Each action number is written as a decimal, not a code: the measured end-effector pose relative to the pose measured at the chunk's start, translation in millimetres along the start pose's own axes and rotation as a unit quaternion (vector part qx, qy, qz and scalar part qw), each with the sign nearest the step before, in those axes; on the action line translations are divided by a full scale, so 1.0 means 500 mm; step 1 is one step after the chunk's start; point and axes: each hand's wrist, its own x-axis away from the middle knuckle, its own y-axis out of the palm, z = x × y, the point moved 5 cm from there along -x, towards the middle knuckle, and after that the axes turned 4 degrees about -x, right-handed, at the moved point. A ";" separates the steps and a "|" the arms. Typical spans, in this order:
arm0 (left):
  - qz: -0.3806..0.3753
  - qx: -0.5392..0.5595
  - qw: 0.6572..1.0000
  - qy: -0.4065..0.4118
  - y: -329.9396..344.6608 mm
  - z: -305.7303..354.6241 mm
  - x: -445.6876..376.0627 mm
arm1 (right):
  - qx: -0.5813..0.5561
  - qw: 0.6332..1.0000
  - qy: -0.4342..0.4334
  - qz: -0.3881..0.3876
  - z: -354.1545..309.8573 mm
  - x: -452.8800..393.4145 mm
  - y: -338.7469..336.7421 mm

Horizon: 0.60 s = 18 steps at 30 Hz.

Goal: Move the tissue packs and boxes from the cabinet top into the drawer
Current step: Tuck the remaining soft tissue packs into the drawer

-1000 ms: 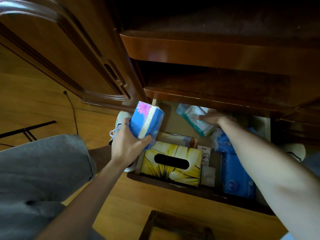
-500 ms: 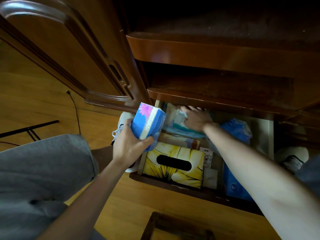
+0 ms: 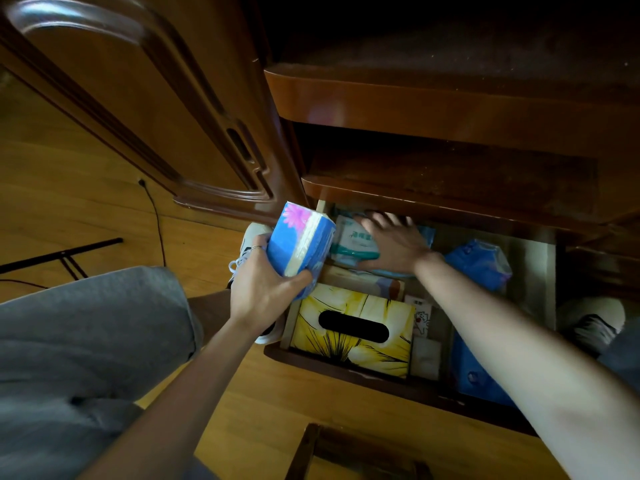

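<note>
My left hand (image 3: 263,289) grips a blue tissue pack (image 3: 299,244) with a pink flower, held above the left edge of the open drawer (image 3: 346,363). My right hand (image 3: 394,244) lies with fingers spread on a white and teal tissue pack (image 3: 353,239) at the back left of the drawer. A yellow tissue box (image 3: 353,330) with a black slot fills the drawer's front left. Blue tissue packs (image 3: 479,261) lie along its right side, partly hidden by my right arm.
The dark cabinet top (image 3: 450,109) and a shelf (image 3: 450,174) overhang the drawer's back. An open cabinet door (image 3: 138,116) stands at the left. My grey-clad knee (image 3: 86,323) and white shoe (image 3: 251,237) are left of the drawer. A wooden frame (image 3: 346,452) sits on the floor below.
My right hand has slid the white and teal pack leftward to the back left of the drawer and now lies spread on it. My left hand stays in place with the blue pack.
</note>
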 end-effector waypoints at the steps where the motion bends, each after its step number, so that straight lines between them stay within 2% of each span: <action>1: 0.000 0.000 1.000 0.001 0.001 0.000 0.000 | 0.030 1.000 -0.003 -0.004 0.007 0.003 0.006; 5: -0.004 -0.001 1.000 0.006 0.007 -0.002 0.000 | 0.024 0.997 0.055 0.041 0.010 0.001 0.016; 9: -0.004 -0.008 1.000 0.008 0.008 0.001 0.000 | 0.004 0.998 0.059 0.038 -0.003 -0.002 0.008; 13: -0.001 -0.019 0.999 0.034 0.014 0.024 -0.002 | -0.027 0.993 0.097 0.060 0.062 0.080 -0.031; 14: -0.001 -0.025 0.998 0.049 0.019 0.033 -0.002 | -0.014 0.992 0.116 0.048 0.092 0.112 -0.037; 18: -0.009 -0.019 0.996 0.083 0.045 0.065 0.009 | 0.093 0.964 0.231 -0.094 0.180 0.231 -0.018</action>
